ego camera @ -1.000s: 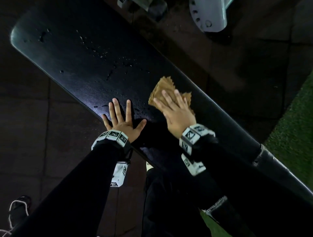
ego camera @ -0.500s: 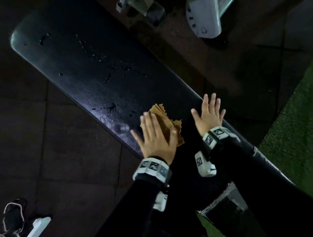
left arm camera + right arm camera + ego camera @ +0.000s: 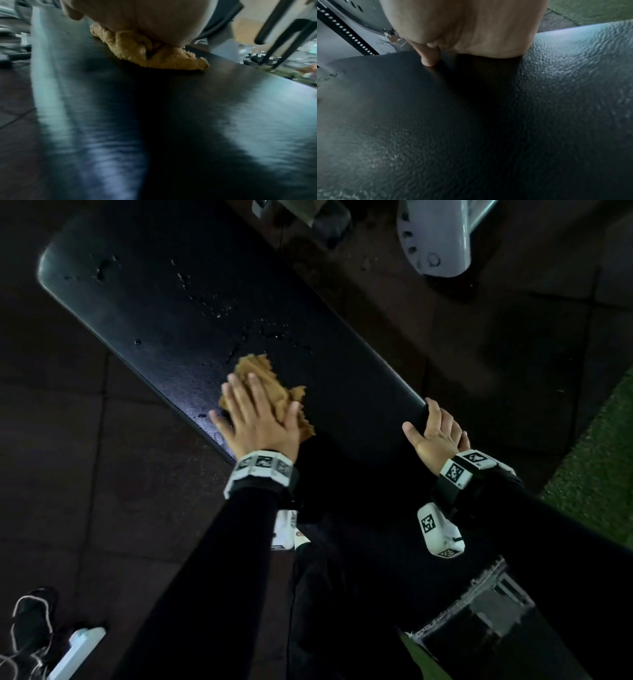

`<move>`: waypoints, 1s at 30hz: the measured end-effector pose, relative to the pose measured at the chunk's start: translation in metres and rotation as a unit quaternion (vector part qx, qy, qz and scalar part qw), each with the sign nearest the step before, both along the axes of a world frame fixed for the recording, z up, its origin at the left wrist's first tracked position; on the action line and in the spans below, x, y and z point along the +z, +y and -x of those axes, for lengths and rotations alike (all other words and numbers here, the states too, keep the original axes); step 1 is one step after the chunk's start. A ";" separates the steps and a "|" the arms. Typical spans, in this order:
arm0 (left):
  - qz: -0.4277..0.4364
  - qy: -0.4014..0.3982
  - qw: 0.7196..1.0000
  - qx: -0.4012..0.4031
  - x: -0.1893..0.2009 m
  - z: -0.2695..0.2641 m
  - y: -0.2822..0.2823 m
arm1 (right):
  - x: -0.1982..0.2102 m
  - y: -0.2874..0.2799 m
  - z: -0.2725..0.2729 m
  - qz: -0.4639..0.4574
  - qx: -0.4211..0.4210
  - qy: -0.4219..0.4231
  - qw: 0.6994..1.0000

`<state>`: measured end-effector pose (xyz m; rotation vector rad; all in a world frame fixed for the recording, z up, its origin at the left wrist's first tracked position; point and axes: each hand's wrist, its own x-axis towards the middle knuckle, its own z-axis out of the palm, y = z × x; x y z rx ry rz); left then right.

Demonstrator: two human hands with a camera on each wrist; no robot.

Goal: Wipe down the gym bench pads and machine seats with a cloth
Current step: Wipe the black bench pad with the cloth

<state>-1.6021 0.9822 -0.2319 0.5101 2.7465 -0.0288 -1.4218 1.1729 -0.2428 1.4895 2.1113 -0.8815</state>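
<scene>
A long black bench pad runs diagonally across the head view, with water droplets on its far half. A crumpled tan cloth lies on the pad near its left edge. My left hand presses flat on the cloth with straight fingers; the left wrist view shows the cloth bunched under the palm. My right hand holds the pad's right edge, fingers curled over it and thumb on top. In the right wrist view the thumb touches the textured pad.
A grey machine part stands on the floor beyond the bench. Green turf lies to the right, dark floor tiles to the left. A shoe and a white object sit at the lower left.
The cloth passed from my right hand to my left, which now pushes it further up the pad. My right hand moved right and took hold of the pad's edge.
</scene>
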 end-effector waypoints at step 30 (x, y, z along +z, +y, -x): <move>-0.119 -0.013 0.980 0.160 -0.004 -0.034 -0.049 | 0.003 0.000 0.000 0.011 0.005 0.006 1.000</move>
